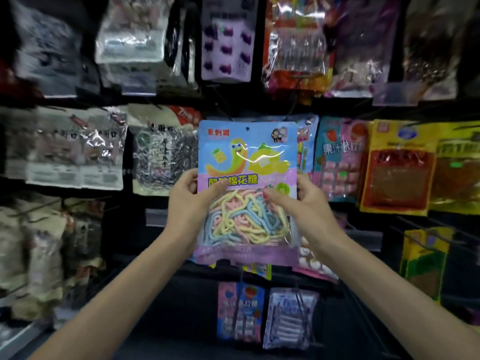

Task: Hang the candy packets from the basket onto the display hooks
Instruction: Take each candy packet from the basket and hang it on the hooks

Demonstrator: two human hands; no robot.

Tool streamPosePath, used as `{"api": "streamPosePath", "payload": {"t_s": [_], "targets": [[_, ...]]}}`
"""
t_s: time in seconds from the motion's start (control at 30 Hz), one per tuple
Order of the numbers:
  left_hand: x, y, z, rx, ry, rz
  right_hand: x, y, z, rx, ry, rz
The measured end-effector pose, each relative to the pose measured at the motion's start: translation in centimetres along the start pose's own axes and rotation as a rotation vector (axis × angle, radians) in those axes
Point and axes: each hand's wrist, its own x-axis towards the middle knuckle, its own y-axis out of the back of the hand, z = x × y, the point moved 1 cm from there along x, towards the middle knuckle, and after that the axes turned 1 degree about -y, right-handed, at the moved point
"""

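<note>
Left hand (188, 197): clasps left edge of glossy blue-and-lilac plastic candy packet (246, 162), thumb on front.
Right hand (302, 203): clasps right edge likewise.
Packet position: upright, before middle display row, not yet hung.
Small round hang hole (247, 128): hook tip hidden behind packet; probable miss on blind alignment.
Blue hanging packets (307, 141) behind: risk of being shoved, dislodged.
</note>
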Motion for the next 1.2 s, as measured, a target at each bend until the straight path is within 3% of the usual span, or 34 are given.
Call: {"api": "streamPosePath", "payload": {"t_s": [0.37,0.93,1.2], "targets": [[7.3,1.4,1.6,0.025,-0.089,0.089,9.3,-4.6,-1.7,-0.052,0.089,0.025],[10.6,2.9,0.7,0.033,-0.051,0.032,11.3,-7.7,-0.3,-0.019,-0.012,0.157],[11.5,2.8,-0.4,0.076,-0.129,0.061,12.7,-7.7,1.6,-0.04,-0.053,0.183]]}}
